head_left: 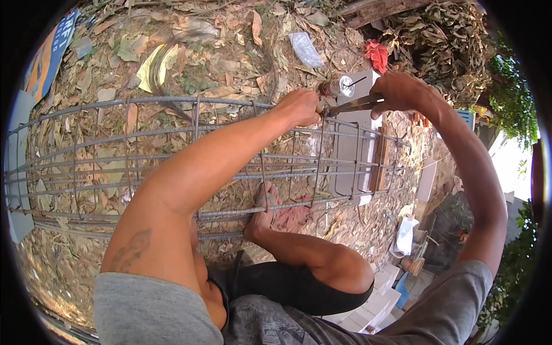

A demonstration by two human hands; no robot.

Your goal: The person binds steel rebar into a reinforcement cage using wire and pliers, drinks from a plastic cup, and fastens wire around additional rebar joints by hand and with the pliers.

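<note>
A long cage of steel reinforcing bars, with square stirrups around it, lies across the view in front of me. My right hand is closed around the handles of a pair of pincers. The jaws point left and meet the upper bar at a stirrup corner. Right beside the jaws is my left hand, its fingers curled closed against that same bar. What those fingers pinch is hidden.
Pale blocks stand under the cage's right part, and a grey block is under its left end. A clear plastic cup is beyond the jaws. My bare foot is by the bars. Dry leaves cover the ground.
</note>
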